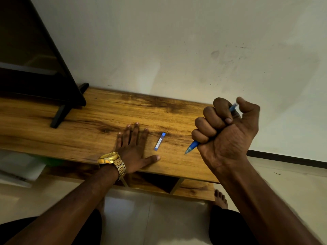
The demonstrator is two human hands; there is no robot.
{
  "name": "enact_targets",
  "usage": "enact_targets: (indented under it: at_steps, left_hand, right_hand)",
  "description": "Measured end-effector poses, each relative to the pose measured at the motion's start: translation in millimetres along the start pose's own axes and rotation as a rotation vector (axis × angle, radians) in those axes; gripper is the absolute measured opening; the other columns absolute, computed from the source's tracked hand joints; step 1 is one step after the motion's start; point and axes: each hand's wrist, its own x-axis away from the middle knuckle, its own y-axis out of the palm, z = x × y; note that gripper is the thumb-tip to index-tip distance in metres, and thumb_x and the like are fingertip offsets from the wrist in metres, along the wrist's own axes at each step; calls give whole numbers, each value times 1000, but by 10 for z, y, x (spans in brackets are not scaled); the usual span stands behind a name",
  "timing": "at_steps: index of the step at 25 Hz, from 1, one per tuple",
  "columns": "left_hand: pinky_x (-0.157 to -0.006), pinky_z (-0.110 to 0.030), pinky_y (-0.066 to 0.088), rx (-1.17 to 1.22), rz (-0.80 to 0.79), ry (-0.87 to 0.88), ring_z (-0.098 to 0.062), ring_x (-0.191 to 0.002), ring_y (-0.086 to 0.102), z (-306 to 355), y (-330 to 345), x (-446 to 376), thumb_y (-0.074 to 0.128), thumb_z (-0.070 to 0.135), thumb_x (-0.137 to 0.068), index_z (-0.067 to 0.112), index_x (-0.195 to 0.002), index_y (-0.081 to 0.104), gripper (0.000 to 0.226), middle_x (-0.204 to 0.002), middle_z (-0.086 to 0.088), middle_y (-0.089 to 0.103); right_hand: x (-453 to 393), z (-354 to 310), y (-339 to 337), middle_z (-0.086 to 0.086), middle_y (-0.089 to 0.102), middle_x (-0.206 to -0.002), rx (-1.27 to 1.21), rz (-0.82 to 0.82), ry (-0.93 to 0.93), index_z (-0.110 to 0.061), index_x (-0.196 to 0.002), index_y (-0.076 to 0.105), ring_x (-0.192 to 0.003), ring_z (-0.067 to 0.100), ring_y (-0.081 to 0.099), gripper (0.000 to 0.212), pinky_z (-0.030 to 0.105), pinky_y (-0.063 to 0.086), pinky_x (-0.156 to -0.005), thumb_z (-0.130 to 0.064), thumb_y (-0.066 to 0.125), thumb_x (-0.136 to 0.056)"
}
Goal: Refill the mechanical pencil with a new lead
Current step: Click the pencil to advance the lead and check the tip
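Mechanical pencil (pixel 192 145) mostly hidden in right fist (pixel 224 131).

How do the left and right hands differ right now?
The left hand lies flat and open, palm down on the wooden table, holding nothing; the right hand is raised in a fist around the blue mechanical pencil. The left wrist wears a gold watch; the right wrist is bare. Neither touches the lead case.

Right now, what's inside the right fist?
The right hand is closed around the blue mechanical pencil: tip sticks out below, cap end above by the thumb. The barrel's middle is covered by the fingers.
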Motion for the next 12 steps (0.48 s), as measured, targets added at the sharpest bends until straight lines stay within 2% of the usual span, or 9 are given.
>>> enact_targets:
  at_steps: [2,5,7,12]
  left_hand:
    - [-129,-60,-11,4,1,1,-37,-161,-31,-11,8,-3,31,100,-77,34,-166,-25,124,-172,-6,-40]
    - [-129,-61,-11,-1,4,6,-37,-161,-31,-16,21,-14,30,101,-77,34,-165,-25,124,-171,-6,-41]
    - [-129,-61,-11,-11,4,3,-37,-161,-31,-20,22,-20,29,101,-76,34,-165,-26,124,-171,-6,-41]
    - [-128,-61,-12,-8,-2,2,-37,-161,-31,-21,26,-18,28,102,-76,33,-165,-25,125,-171,-6,-41]
  right_hand:
    - [-1,-4,-13,-8,15,-55,-1,-8,-3,-23,-64,23,-46,10,10,47,20,13,-45,-54,29,-99]
    - [-1,-6,-28,-8,15,-56,35,-3,-19,-23,-63,23,-46,10,10,43,19,14,-46,-44,25,-101]
    - [-1,2,-30,-8,16,-55,26,-20,-20,-23,-63,24,-47,10,11,43,20,14,-46,-49,30,-97]
    - [-1,21,-44,-8,16,-56,37,-9,-6,-23,-64,24,-47,10,12,50,20,15,-45,-50,17,-106]
